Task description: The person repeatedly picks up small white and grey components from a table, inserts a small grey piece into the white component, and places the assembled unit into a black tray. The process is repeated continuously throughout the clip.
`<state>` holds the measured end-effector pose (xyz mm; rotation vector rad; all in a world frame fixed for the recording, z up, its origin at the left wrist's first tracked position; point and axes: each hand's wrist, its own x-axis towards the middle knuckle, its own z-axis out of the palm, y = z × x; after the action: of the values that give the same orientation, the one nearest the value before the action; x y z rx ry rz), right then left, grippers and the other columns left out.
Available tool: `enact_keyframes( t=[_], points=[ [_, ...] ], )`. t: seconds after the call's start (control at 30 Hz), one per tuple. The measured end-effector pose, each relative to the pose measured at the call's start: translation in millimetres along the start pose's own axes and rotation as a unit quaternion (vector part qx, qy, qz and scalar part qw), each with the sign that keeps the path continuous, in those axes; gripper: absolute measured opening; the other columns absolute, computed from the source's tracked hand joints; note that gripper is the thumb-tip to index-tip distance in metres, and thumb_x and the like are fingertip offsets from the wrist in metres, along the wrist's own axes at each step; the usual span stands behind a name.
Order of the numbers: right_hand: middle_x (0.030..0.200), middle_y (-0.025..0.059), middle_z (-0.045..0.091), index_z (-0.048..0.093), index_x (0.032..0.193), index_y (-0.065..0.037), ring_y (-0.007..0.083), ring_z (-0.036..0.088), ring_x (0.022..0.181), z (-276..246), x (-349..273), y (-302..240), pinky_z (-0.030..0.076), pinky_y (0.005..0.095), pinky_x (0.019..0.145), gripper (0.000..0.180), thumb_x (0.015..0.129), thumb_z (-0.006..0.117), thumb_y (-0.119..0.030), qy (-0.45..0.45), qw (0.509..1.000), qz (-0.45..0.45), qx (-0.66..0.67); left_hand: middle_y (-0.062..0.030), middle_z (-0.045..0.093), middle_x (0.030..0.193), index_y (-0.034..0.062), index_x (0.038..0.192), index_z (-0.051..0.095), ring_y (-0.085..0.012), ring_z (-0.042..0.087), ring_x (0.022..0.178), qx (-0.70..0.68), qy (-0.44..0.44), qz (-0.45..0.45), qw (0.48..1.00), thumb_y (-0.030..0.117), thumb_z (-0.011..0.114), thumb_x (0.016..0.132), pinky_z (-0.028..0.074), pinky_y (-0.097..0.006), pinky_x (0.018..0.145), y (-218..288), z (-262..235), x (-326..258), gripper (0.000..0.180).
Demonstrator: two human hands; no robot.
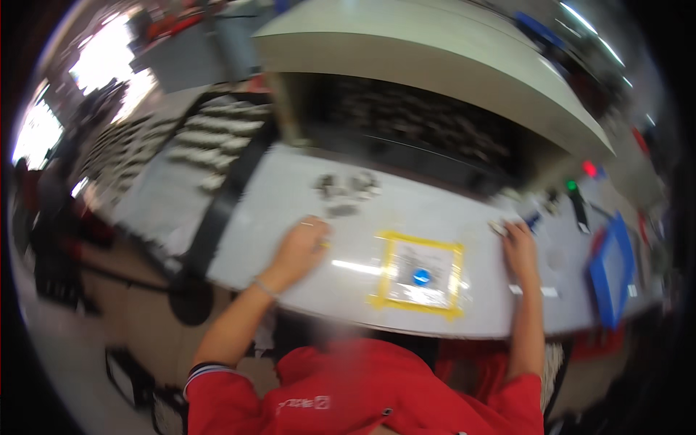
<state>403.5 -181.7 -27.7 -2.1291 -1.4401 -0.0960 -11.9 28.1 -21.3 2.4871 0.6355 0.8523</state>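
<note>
Nearest us is a red shirt (348, 391). Along the worktop (471, 217) we see the left hand (301, 248) curled, contents unclear, near small dark parts (328, 188); a yellow-taped sheet (404, 271); the right hand (520, 248), fingertips at a pale piece (497, 228), whether pinching we cannot tell.

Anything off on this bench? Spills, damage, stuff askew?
Mildly: small parts lie in a loose, uneven cluster on the white tabletop beyond the left hand, unlike the pale pieces rowed in the black-edged tray. No spill or damage visible; blur hides detail.

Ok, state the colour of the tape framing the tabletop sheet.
Yellow tape, best in the head view.
</note>
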Motion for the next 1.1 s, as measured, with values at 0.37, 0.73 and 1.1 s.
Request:
enact_keyframes(
  t=[0.37,0.73,1.1],
  points=[
    [0.077,0.0058,0.060,0.065,0.092,0.000,0.0148,0.053,0.066,-6,-33,-44,0.041,0.0285,0.059,0.025,0.068,0.068,-0.003,-0.053,0.987,0.092,0.117,-0.0116,0.051,0.091,0.0052,0.097,0.060,-0.0284,0.055,0.085,0.038,-0.091,0.062,0.993,0.001,0.059,0.072,0.047,-0.038,0.074,5,5,-24,0.025],
    [0.081,0.0082,0.060,0.065,0.090,0.002,0.0161,0.055,0.069,-2,-62,-125,0.045,0.0265,0.064,0.018,0.072,0.068,0.000,-0.141,0.968,0.024,0.207,-0.0157,0.054,0.093,-0.0010,0.104,0.058,-0.0324,0.052,0.096,-0.065,-0.084,-0.086,0.991,-0.004,0.056,0.074,0.044,-0.039,0.085,3,10,-20,0.030],
    [0.087,0.0081,0.061,0.067,0.097,-0.004,0.0242,0.060,0.075,14,-37,-160,0.050,0.0320,0.067,0.021,0.076,0.069,-0.007,-0.194,0.971,-0.123,0.074,-0.0123,0.062,0.094,-0.0031,0.107,0.055,-0.0164,0.063,0.081,-0.564,0.028,-0.298,0.770,-0.004,0.060,0.084,0.053,-0.028,0.074,66,27,-28,0.024]
  ],
)
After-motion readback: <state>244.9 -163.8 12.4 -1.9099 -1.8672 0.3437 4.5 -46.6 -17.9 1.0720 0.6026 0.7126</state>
